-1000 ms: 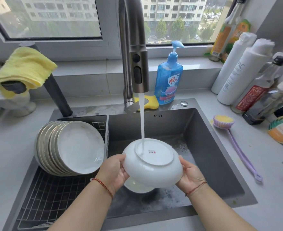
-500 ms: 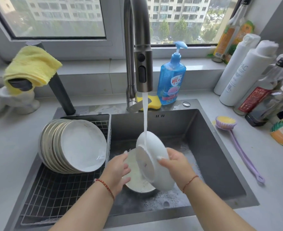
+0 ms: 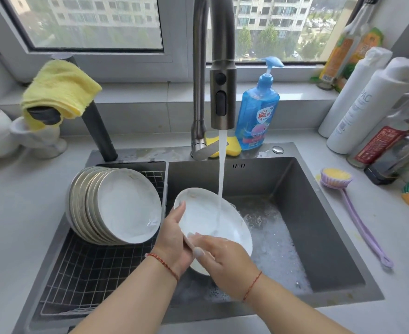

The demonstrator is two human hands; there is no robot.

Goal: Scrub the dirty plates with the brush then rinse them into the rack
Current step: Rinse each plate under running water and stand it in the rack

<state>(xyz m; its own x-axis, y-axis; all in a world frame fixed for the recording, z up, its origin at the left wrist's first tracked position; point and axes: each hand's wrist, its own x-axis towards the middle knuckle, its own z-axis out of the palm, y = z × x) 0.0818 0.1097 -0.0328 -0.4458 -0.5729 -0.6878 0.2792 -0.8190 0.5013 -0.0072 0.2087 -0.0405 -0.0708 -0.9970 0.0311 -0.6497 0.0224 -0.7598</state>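
Note:
A white plate point(image 3: 208, 218) is tilted face up under the running tap stream point(image 3: 221, 169) over the sink point(image 3: 319, 225). My left hand point(image 3: 174, 239) grips its left rim, thumb on the inside. My right hand point(image 3: 222, 259) grips the plate's near rim, fingers curled over the edge. Several washed white plates point(image 3: 124, 206) lean on edge in the wire rack point(image 3: 90, 273) at the sink's left. The purple-handled brush point(image 3: 350, 208) lies on the counter to the right, untouched. Whether another plate lies below in the sink is hidden by my hands.
The tall grey faucet point(image 3: 220, 92) stands over the sink's middle. A blue soap bottle point(image 3: 256, 109) and yellow sponge point(image 3: 232, 145) sit behind it. Bottles point(image 3: 367, 104) crowd the right counter. A yellow cloth point(image 3: 59, 88) hangs on a black spout at left. Suds cover the sink floor.
The plate has been turned from bottom up to face up under the stream. My right hand moved from its right edge to the near rim, and my left took the left rim.

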